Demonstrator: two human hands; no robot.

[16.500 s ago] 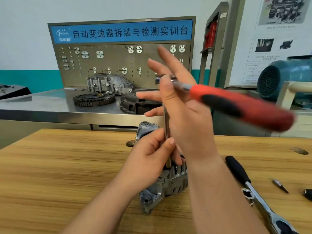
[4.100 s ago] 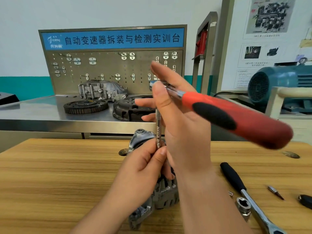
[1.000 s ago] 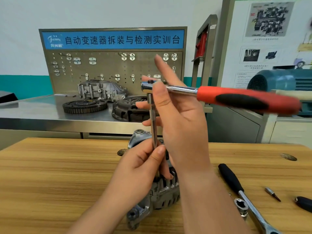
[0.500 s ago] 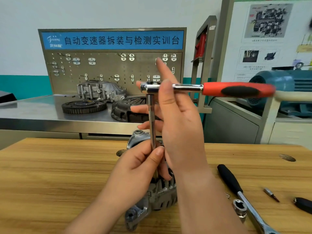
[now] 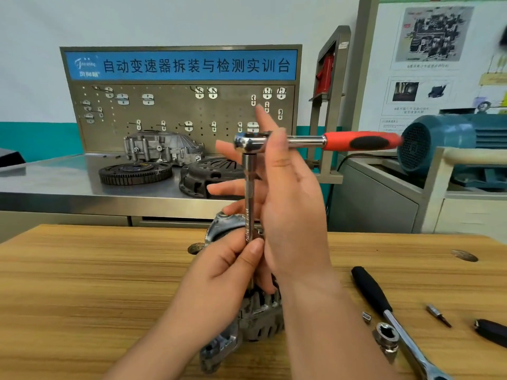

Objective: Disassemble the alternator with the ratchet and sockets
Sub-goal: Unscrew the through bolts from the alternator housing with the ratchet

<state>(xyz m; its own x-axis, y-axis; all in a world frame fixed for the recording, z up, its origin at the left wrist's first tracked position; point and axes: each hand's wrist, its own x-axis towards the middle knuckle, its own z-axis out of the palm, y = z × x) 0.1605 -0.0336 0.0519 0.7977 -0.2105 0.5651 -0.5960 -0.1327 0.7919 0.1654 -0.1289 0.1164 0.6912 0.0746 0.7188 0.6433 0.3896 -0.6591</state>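
Observation:
The grey alternator (image 5: 260, 319) stands on the wooden table (image 5: 82, 283), mostly hidden by my hands. A chrome extension bar (image 5: 249, 193) rises upright from it to the head of a ratchet with a red and black handle (image 5: 359, 141), which points level to the right. My left hand (image 5: 227, 270) grips the lower part of the bar just above the alternator. My right hand (image 5: 288, 201) pinches the ratchet shaft beside its head, thumb in front, fingers stretched behind it.
To the right on the table lie a black-handled ratchet (image 5: 375, 294), a loose socket (image 5: 386, 338), a small bit (image 5: 439, 315) and a dark tool (image 5: 491, 333). Behind stands a steel bench with a flywheel (image 5: 134, 172) and clutch plate (image 5: 208, 174). A blue motor (image 5: 439, 141) sits at the right.
The red handle has swung away from me, from slanting down towards the camera to level and pointing right. My left hand stays on the extension bar.

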